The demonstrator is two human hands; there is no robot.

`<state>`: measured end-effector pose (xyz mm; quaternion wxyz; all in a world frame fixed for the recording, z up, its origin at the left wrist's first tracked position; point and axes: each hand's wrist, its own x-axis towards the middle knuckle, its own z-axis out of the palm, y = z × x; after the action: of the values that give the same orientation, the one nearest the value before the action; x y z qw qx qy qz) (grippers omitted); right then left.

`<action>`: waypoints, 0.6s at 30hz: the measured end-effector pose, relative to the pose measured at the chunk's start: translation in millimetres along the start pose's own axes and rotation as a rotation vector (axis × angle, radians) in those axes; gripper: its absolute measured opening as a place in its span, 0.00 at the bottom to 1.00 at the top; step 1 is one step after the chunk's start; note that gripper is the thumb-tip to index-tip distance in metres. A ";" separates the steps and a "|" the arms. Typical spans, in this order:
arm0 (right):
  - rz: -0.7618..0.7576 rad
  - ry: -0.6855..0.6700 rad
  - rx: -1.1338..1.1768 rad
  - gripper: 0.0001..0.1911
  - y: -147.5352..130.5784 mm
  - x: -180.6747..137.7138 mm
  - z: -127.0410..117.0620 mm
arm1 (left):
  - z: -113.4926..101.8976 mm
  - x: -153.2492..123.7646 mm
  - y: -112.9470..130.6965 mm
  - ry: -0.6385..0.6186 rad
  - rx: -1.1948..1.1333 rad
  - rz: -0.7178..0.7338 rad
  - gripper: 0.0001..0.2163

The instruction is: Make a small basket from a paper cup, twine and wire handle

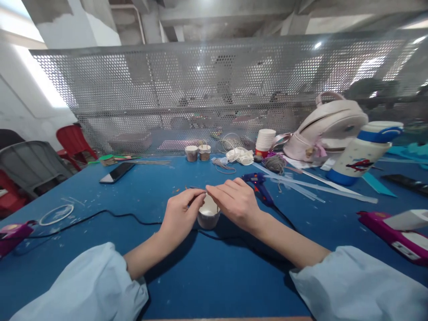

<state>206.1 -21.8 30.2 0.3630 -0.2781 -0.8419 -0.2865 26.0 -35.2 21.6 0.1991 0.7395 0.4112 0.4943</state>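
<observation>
A small paper cup (208, 217), white inside with a greyish outer wall, stands on the blue table between my hands. My left hand (179, 211) is closed in a pinch above the cup's left rim, on what looks like a thin grey strand (198, 187). From the right, my right hand (236, 203) arches over the rim with its fingers pressed together. Its fingertips meet those of the left hand, and what they pinch is too small to make out. Just beyond the right hand lies a blue glue gun (259, 185).
Two small cups (191, 154), grey yarn (274, 163), stacked paper cups (265, 141) and clear strips (301, 185) lie toward the back. A phone (117, 173) is far left; a bottle (364, 154) and pink bag (327, 127) stand right. A black cable (130, 216) crosses the table (200, 285).
</observation>
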 end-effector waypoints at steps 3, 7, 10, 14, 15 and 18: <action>-0.048 -0.012 0.005 0.15 4.1 -0.7 -0.3 | 0.3 -0.3 -0.3 0.008 0.006 0.003 0.09; 0.009 -0.017 0.072 0.15 7.8 -2.6 0.8 | 0.7 -1.4 -3.1 -0.007 -0.021 -0.003 0.09; 0.170 0.034 0.205 0.17 6.6 -7.2 0.7 | 0.2 -3.3 -5.9 -0.028 -0.047 -0.025 0.11; 0.279 0.011 0.345 0.14 3.0 -16.7 0.8 | -2.1 -7.4 -6.0 -0.040 -0.040 -0.045 0.13; 0.284 -0.005 0.358 0.12 2.2 -18.8 1.6 | -2.8 -8.4 -5.2 -0.042 -0.031 -0.047 0.14; 0.299 -0.030 0.381 0.10 0.4 -23.2 5.6 | -5.0 -10.6 -3.0 -0.041 -0.006 -0.030 0.14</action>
<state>217.4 -23.8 9.3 0.4348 -0.3305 -0.8355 -0.0614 18.4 -42.5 15.7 0.2173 0.7426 0.4167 0.4772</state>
